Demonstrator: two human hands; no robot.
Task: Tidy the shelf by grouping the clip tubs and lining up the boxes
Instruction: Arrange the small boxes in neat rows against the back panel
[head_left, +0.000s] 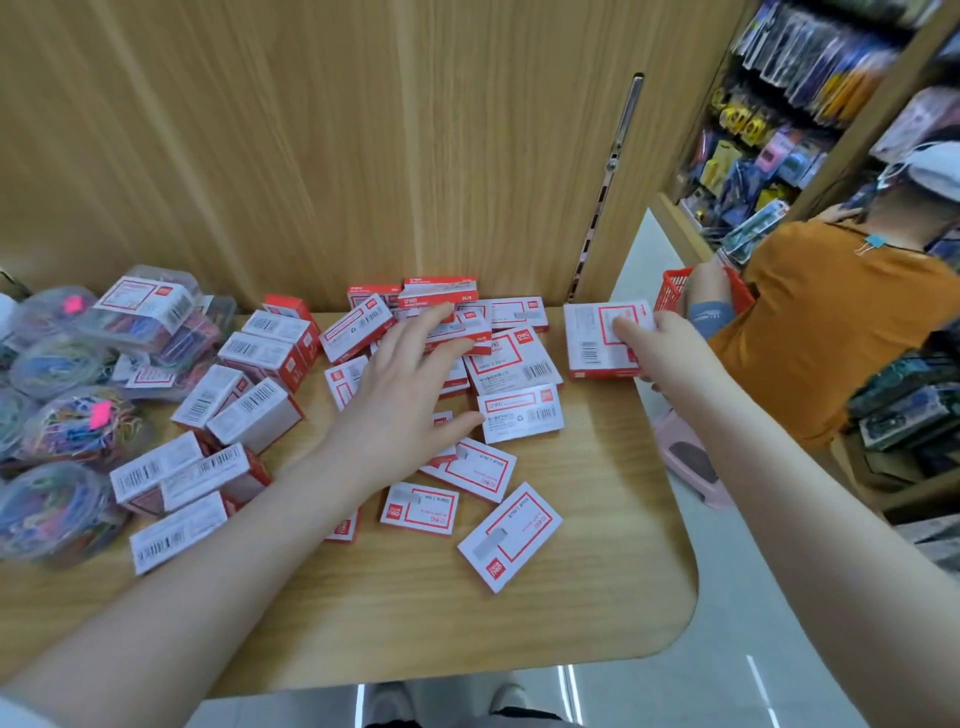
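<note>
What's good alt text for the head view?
A person's left hand reaches with spread fingers over scattered red-and-white cardboard boxes on a light wooden shelf, while the right hand grips one large red-and-white box at the shelf's right edge. Clear plastic tubs of coloured clips sit piled at left.

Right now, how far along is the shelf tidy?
Done: the clear plastic clip tubs sit bunched at the shelf's left end. In hand: the right hand holds a red-and-white cardboard box at the right edge; the left hand reaches over the pile. Left: the scattered boxes need lining up.
</note>
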